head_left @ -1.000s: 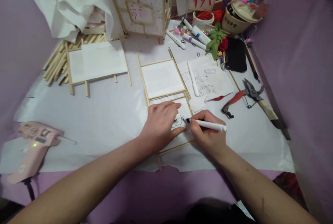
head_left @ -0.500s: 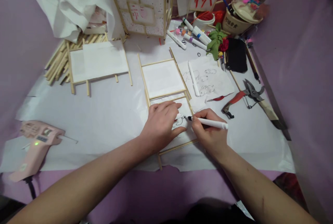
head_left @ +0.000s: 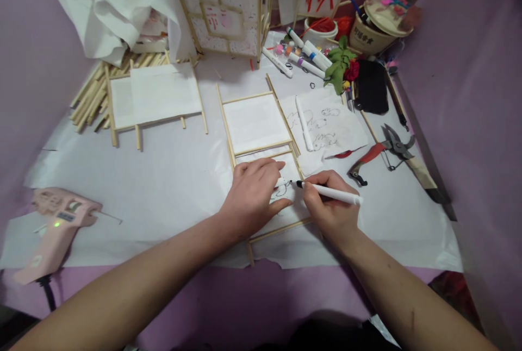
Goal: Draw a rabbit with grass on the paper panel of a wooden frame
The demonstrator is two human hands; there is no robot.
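My left hand [head_left: 253,193] lies flat, fingers stretched out, on the lower paper panel of a wooden stick frame [head_left: 261,123], pressing it down. My right hand [head_left: 332,210] pinches a white marker pen [head_left: 332,193] whose black tip rests on the panel beside a small black line drawing [head_left: 280,190]. The drawing sits between my two hands, partly hidden under my left fingers.
A pink glue gun [head_left: 55,229] lies at the left. A second paper frame [head_left: 153,98] and a pile of sticks [head_left: 92,98] sit behind it. A sketch sheet with a pen [head_left: 326,125], red-handled pliers [head_left: 379,152], markers [head_left: 304,57], a black case [head_left: 370,93] and a lantern panel [head_left: 222,8] lie beyond.
The pen tip has slid slightly right and up on the panel, with my right hand following. My left hand has stayed in place.
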